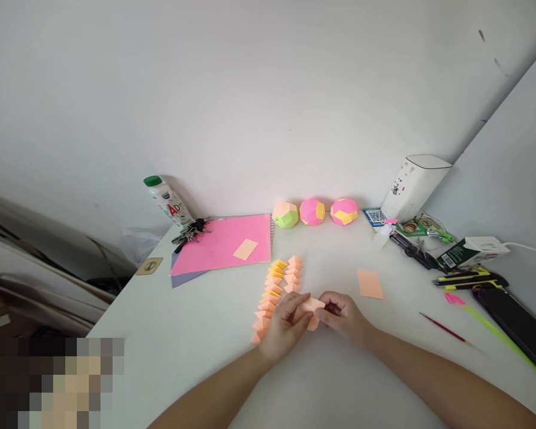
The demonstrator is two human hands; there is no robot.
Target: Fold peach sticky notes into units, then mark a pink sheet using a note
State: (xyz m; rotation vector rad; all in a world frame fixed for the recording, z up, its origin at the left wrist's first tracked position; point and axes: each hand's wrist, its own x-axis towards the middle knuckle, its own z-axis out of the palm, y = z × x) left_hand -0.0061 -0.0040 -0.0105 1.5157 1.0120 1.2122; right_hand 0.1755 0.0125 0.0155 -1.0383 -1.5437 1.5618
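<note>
Between my left hand (283, 328) and my right hand (345, 316) is a small peach sheet of paper (312, 305), pinched by the fingers of both. It looks partly folded, though fingers cover much of it. Just left of and beyond my left hand, folded paper pieces (264, 307) in peach and yellow lie in a long row. A shorter row of peach folded pieces (293, 275) runs beside it. To the right of my right hand, a flat peach paper sheet (370, 284) lies on the white table (196, 333).
Three paper balls (312, 211) stand along the wall. At left are a pink sheet (223, 238) with a peach slip (245, 249), keys (192, 232) and a bottle (170, 202). On the right lie a thin brush (446, 329), cutters (471, 278), a black phone-like slab (518, 328) and a white container (413, 187).
</note>
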